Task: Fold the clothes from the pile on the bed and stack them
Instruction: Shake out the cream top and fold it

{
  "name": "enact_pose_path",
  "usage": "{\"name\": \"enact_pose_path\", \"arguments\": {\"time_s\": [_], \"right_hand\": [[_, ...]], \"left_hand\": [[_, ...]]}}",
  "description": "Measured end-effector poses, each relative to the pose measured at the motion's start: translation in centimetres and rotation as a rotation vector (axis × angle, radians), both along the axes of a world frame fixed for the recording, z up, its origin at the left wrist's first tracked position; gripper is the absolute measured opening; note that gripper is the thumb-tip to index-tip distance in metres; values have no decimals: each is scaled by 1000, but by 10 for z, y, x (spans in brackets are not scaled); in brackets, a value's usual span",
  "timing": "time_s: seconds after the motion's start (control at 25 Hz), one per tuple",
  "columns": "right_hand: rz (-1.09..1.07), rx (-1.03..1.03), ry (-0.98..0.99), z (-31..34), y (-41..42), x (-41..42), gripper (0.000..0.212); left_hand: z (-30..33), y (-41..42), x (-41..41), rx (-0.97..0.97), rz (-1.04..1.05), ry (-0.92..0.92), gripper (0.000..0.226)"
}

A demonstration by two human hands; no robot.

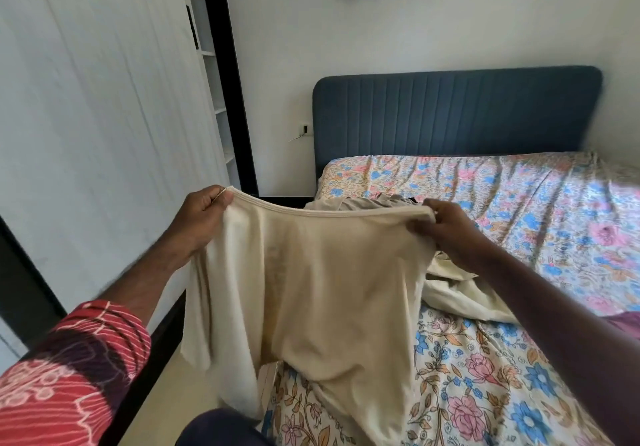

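Note:
I hold a cream garment (311, 289) up by its ribbed top edge, stretched wide in front of me. My left hand (201, 217) pinches the left end of that edge. My right hand (446, 227) grips the right end. The cloth hangs down, and its lower part drapes onto the bed's near corner. Behind it on the bed lies a pile of clothes: a beige piece (360, 203) further back and a pale cream piece (460, 293) under my right forearm.
The bed (519, 210) has a floral sheet and a blue padded headboard (457, 113) against the far wall. A white wardrobe door (97, 106) stands close on the left, with a black frame and shelves behind it. A narrow floor strip runs between wardrobe and bed.

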State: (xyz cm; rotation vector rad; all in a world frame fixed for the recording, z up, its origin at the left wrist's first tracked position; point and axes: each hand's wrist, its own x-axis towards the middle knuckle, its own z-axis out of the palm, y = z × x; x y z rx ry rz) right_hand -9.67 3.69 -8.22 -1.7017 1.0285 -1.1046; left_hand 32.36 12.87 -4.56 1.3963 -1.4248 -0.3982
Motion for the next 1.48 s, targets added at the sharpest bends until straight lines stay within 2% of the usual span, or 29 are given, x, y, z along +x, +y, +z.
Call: {"name": "enact_pose_path", "arguments": {"time_s": [0.04,0.12,0.2,0.28,0.36,0.52,0.64,0.72,0.8,0.88,0.96,1.0,1.08,1.16,1.24,1.32,1.36,1.48], "right_hand": [[-35,-11,-124,1,-4,5,23],[-121,-74,-176,4,-16,13,19],[-190,-162,-55,11,-21,19,12],[-216,-209,12,22,-24,20,16],[-146,-170,-10,39,-29,17,23],[145,-39,15,69,-53,14,33],[64,-176,-88,120,-63,22,41],[24,-232,-151,164,-65,27,50],[86,-212,-95,205,-67,27,49],[162,-216,98,233,-64,24,32],[116,-369,263,250,-58,26,30],[111,-437,237,255,-54,34,31],[148,-475,96,259,-38,54,19],[195,-504,18,261,-24,76,12],[167,-604,110,265,-18,91,17],[119,-662,229,271,-15,101,13],[127,-662,254,271,-14,106,9],[221,-661,299,266,-5,121,6]], "left_hand": [[1,-3,1,-3,11,41,37],[5,-7,1,-29,20,114,35],[10,-7,3,-49,29,114,33],[16,-6,7,-74,18,67,29],[20,-5,17,-106,30,41,28],[35,1,36,-108,106,-60,38],[60,6,45,-32,22,-110,28],[85,7,52,16,-21,-160,33],[116,3,59,-34,67,-126,37],[143,0,63,-121,188,-62,33],[158,-1,59,-105,219,-27,35],[161,-2,54,-61,213,-46,35],[158,-7,33,41,160,-101,29],[152,-14,9,77,101,-60,20],[151,-15,-10,69,69,-2,19],[150,-11,-23,118,72,-39,10],[150,-9,-29,157,26,-47,12],[153,-3,-65,225,-340,64,56]]}}
